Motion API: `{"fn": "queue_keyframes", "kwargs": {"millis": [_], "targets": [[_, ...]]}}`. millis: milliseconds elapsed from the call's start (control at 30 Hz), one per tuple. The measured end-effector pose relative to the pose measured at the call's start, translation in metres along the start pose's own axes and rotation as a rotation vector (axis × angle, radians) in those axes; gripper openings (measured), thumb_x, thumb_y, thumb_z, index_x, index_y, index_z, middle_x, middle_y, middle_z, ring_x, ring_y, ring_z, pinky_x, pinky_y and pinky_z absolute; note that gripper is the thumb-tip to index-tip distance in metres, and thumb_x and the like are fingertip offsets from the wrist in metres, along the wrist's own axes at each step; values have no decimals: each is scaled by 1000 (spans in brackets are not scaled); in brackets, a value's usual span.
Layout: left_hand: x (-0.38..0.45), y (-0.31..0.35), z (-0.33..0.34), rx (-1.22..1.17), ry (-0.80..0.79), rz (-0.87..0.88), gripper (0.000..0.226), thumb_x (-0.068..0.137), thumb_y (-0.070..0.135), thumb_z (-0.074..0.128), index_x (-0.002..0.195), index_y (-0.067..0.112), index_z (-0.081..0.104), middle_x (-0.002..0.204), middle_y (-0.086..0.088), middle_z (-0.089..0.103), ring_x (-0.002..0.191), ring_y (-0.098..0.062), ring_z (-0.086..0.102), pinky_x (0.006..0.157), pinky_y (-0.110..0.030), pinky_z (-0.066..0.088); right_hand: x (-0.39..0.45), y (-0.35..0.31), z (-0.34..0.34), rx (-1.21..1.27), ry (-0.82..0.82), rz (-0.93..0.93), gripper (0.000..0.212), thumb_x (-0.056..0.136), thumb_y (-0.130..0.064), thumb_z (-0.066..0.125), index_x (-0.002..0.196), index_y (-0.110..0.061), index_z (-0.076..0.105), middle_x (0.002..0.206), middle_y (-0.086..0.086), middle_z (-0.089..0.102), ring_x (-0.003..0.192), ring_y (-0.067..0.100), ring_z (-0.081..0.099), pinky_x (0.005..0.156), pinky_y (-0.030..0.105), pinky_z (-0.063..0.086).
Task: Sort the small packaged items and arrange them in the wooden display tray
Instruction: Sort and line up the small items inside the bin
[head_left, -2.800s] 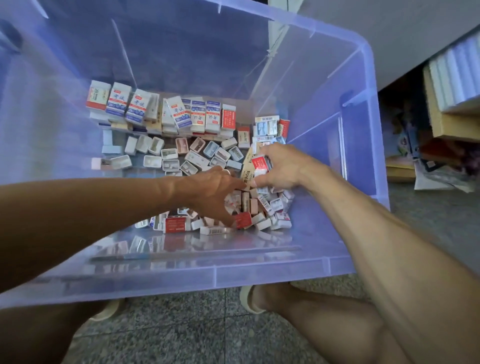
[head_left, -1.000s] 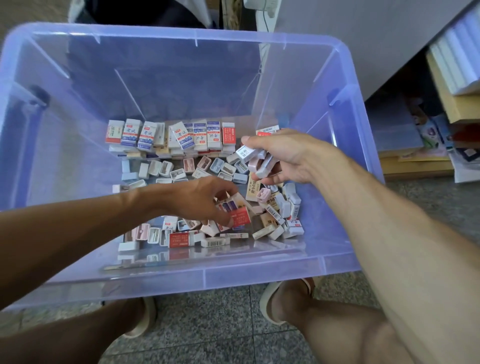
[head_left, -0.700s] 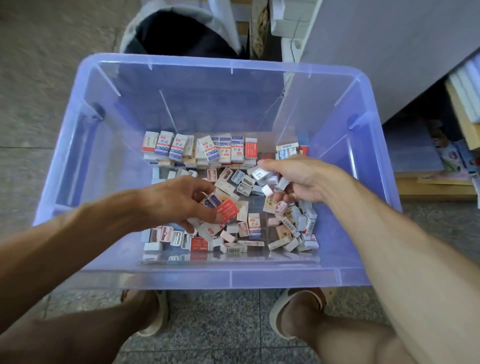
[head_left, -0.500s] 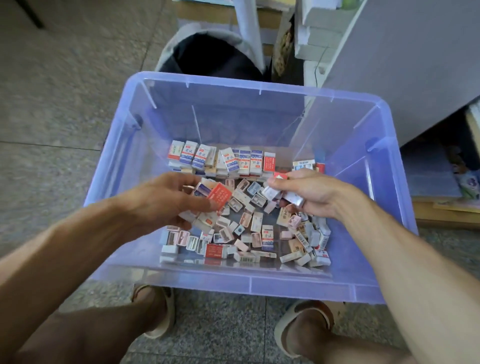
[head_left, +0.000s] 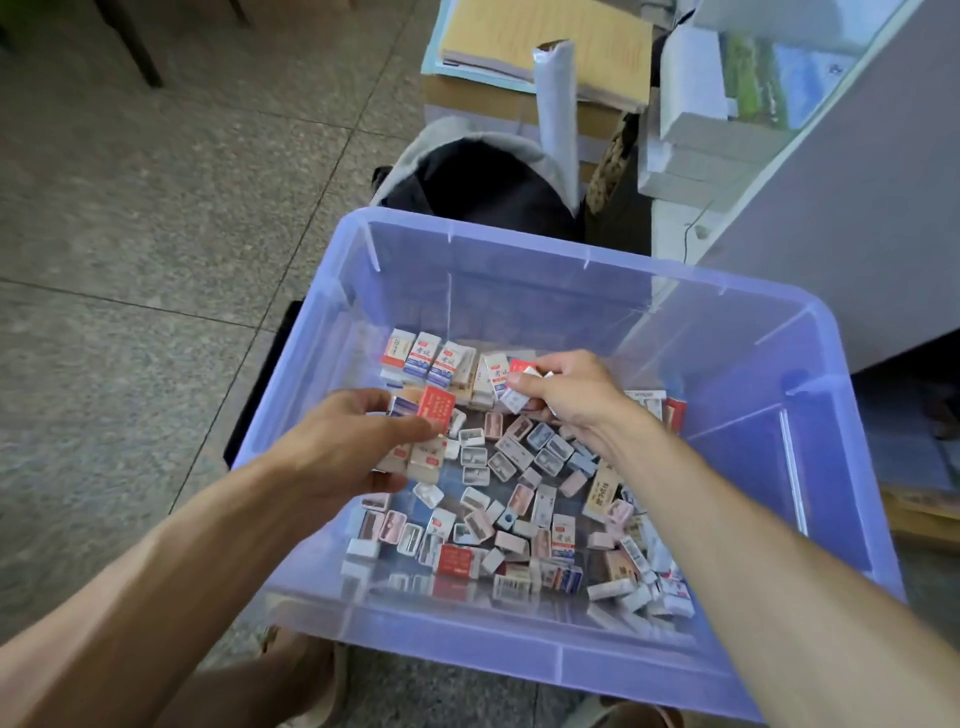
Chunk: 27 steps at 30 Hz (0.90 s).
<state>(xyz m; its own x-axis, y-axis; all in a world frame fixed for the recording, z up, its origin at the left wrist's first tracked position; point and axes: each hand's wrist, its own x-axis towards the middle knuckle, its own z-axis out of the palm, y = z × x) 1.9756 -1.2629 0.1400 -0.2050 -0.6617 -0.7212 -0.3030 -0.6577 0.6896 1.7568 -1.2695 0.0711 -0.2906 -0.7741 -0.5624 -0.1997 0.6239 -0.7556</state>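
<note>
Both hands full over the bin (head_left: 779, 332): left hand (head_left: 348, 447) clutching a red box (head_left: 435, 408) plus others, right hand (head_left: 566, 392) pinching several boxes (head_left: 519, 387) at twelve o'clock; overfilled grips liable to spill, tray unseen.

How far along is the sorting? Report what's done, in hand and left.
Done: a row of boxes stands upright along the far wall of the plastic bin.

In hand: the left hand grips several boxes with a red box on top; the right hand holds a few more.

Left: the loose pile; no wooden tray is in view.
</note>
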Motion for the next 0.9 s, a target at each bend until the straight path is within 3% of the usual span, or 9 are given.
{"fn": "queue_keyframes", "kwargs": {"millis": [67, 167, 333, 500, 600, 767, 900], "targets": [[3, 1, 1, 10, 5, -2, 17, 87, 12, 72, 103, 9, 68, 94, -9, 76, 71, -18, 68, 55, -26, 49, 10, -10, 15, -7, 9, -18, 14, 87, -19, 78, 98, -11, 77, 76, 2, 72, 65, 14, 61, 73, 36, 55], [6, 2, 1, -18, -4, -21, 14, 87, 12, 71, 101, 9, 68, 88, -9, 76, 68, -17, 67, 53, -25, 48, 23, -21, 36, -98, 25, -39, 13, 89, -21, 75, 92, -9, 76, 73, 3, 70, 63, 18, 62, 73, 38, 56], [11, 2, -1, -62, -23, -39, 12, 87, 12, 71, 98, 9, 69, 88, -10, 76, 69, -18, 66, 55, -26, 47, 31, -25, 51, -194, 99, -9, 18, 89, -28, 74, 93, -11, 77, 92, 9, 76, 87, 26, 72, 82, 40, 58], [11, 3, 0, -56, -36, -35, 13, 87, 13, 71, 99, 9, 69, 90, -10, 76, 71, -19, 66, 56, -27, 47, 30, -20, 45, -148, 189, -11, 16, 88, -30, 76, 90, -15, 78, 85, 5, 76, 80, 19, 69, 73, 32, 55], [11, 2, 0, -45, -38, -30, 16, 87, 13, 72, 102, 8, 68, 92, -9, 76, 73, -19, 67, 56, -28, 48, 28, -17, 44, -89, 221, 9, 10, 88, -28, 76, 83, -20, 74, 83, 3, 75, 78, 19, 69, 75, 34, 56], [9, 2, 1, -20, -30, -14, 16, 87, 14, 72, 102, 11, 69, 94, -7, 76, 76, -19, 70, 56, -27, 49, 25, -18, 45, -3, 224, 68, 11, 91, -24, 73, 87, -13, 74, 61, 0, 69, 53, 9, 61, 59, 25, 52], [10, 1, 1, -12, -18, -4, 16, 86, 14, 72, 102, 13, 69, 94, -6, 76, 74, -18, 70, 56, -28, 49, 24, -23, 54, -79, 258, 39, 19, 93, -28, 70, 84, -11, 73, 68, 3, 72, 58, 11, 69, 61, 25, 57]]}}
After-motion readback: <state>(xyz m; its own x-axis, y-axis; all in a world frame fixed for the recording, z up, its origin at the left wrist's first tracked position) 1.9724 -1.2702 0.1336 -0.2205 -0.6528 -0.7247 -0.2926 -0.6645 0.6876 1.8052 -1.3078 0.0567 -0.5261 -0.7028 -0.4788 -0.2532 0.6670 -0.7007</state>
